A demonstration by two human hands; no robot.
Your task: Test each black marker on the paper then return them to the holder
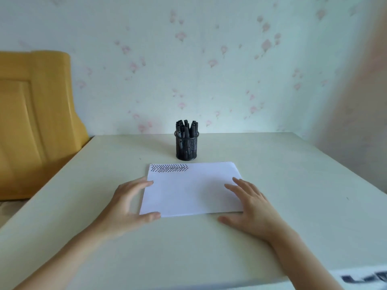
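Markers bunched in holder at twelve o'clock beyond paper. Left hand, right hand flanking sheet, fingers spread, holding nothing. Risked tipping holder when reaching.

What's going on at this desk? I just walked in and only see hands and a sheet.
A person is steadying a white sheet of paper on the table, left hand at its left edge, right hand on its right corner. Neither hand holds a marker. The black markers all stand in the mesh holder behind the paper. A band of black zigzag strokes marks the paper's top left.
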